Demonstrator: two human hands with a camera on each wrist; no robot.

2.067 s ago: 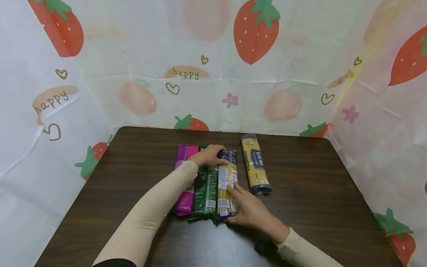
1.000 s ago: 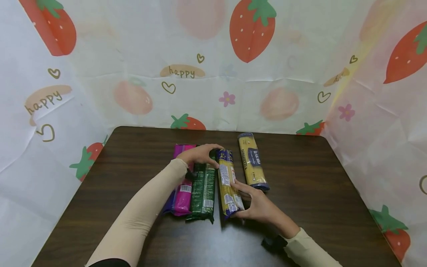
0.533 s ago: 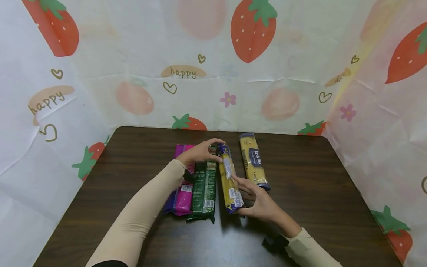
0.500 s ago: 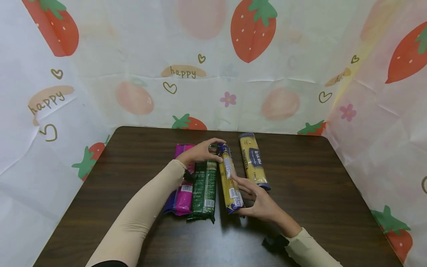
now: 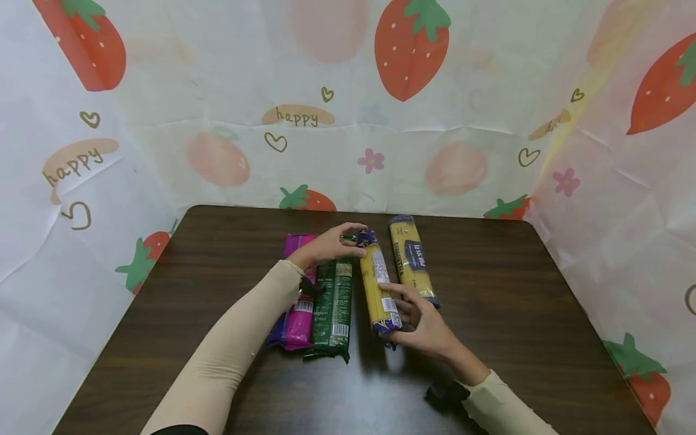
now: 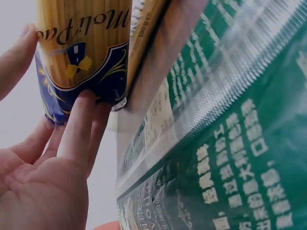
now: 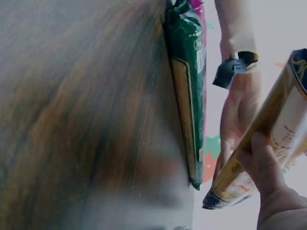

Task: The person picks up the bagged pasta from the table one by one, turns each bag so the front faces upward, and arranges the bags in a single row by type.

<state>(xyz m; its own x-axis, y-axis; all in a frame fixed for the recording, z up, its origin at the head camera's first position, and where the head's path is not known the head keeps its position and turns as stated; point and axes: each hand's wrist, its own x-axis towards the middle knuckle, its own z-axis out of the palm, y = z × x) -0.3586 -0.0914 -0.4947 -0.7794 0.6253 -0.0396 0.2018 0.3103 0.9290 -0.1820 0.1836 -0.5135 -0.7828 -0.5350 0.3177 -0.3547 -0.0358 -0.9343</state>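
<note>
Both hands hold a clear spaghetti pack with dark blue ends [image 5: 375,281], lifted off the table and tilted. At its far end, my left hand [image 5: 326,244] has the thumb and fingers about the blue wrapper, as the left wrist view shows with the hand [image 6: 53,187] beneath the pack [image 6: 84,48]. The right hand [image 5: 426,326] grips the near end from the right side. To the left lie a green spaghetti pack [image 5: 333,308] and a magenta pack [image 5: 298,332], the latter partly covered by my left arm. A second yellow spaghetti pack [image 5: 411,257] lies behind, to the right.
The dark wood-grain table [image 5: 500,290] is bounded at the back and sides by a white sheet [image 5: 337,163] printed with strawberries. Black wrist cameras sit on both wrists, the right one [image 5: 447,396] near the tabletop. Something blue-purple [image 5: 277,332] shows beside the magenta pack.
The blue-ended spaghetti pack has been taken from beside the green pack, raised, rolled and shifted slightly right and away. Both hands moved with it. The other packs stay in place.
</note>
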